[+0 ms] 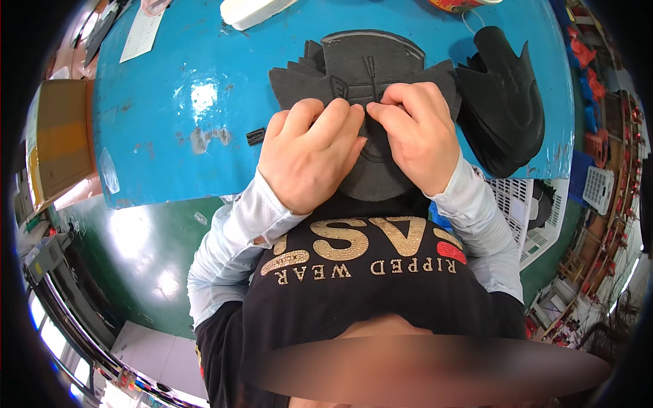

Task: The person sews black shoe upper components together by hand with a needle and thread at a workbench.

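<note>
Dark grey cut shoe uppers lie in a stack in front of me, the top shoe upper showing a curved edge and stitched lines. Over its middle, my left hand is closed, with thumb and fingertips drawn together. Close beside it, my right hand pinches with thumb and forefinger at the same spot. Whatever lies between the fingertips of either hand is too small or hidden to name. A small black ribbed piece rests on the table just left of my left hand.
The blue table carries another pile of dark uppers at the right. A white block-like object and a paper sheet lie at the far side. Beyond the table stand a cardboard box and a white plastic crate.
</note>
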### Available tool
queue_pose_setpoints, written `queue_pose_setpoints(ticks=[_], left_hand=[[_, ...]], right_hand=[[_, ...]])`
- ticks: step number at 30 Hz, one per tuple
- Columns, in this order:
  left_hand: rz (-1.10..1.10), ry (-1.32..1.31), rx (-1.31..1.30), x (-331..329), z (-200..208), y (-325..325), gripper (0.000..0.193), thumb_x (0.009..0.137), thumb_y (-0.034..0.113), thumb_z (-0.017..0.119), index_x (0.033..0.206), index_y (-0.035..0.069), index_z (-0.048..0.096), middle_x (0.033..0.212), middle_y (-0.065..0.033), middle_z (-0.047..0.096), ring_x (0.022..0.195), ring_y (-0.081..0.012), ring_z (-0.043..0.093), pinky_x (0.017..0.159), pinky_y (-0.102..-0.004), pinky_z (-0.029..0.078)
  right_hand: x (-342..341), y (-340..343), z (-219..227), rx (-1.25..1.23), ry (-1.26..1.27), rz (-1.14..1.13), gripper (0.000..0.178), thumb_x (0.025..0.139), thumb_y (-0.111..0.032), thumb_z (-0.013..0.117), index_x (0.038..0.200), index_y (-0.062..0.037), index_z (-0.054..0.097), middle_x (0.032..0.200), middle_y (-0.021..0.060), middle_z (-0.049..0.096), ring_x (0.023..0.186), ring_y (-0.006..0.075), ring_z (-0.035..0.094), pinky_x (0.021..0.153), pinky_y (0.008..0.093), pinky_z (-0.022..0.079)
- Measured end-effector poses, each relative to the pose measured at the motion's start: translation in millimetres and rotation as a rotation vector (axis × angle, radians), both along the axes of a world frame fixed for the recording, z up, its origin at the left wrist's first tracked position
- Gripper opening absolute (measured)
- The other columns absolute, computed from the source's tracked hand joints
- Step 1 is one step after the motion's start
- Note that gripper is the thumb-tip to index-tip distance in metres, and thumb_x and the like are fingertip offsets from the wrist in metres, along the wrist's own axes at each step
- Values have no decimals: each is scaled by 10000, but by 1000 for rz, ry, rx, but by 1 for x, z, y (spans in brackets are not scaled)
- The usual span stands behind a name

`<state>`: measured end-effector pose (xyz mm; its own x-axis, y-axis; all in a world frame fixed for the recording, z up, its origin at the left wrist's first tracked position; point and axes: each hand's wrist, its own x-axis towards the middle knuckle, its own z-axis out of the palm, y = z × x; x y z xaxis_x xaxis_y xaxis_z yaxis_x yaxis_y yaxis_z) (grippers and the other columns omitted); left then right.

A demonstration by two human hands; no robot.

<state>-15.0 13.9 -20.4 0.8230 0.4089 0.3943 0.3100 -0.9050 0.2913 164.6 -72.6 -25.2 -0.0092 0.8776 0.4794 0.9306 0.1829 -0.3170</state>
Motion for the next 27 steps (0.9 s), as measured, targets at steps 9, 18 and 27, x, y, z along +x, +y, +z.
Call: queue_pose_setpoints(ticks=[9,18,27], left_hand=[[44,-24,59,-1,-7,-3,447,782,199,756,1218,145,673,1110,-10,573,1007,-226,550,836,-381,420],[167,-308,20,-21,-20,0,408,775,52,742,1179,82,688,1067,-77,663,984,-253,618,812,-379,458],[253,-80,-64,-69,-35,21,381,806,49,708,1183,47,652,1088,-125,649,980,-328,608,856,-425,478]], right_hand=[[5,-21,-3,159,561,-185,242,804,141,566,911,-38,690,1006,97,667,708,145,620,600,244,475],[-3,-10,-21,249,544,-217,178,832,107,583,962,-4,635,959,114,664,747,192,639,657,275,507],[0,-12,-20,198,455,-192,172,815,91,598,947,-13,632,950,119,667,841,269,644,733,330,510]])
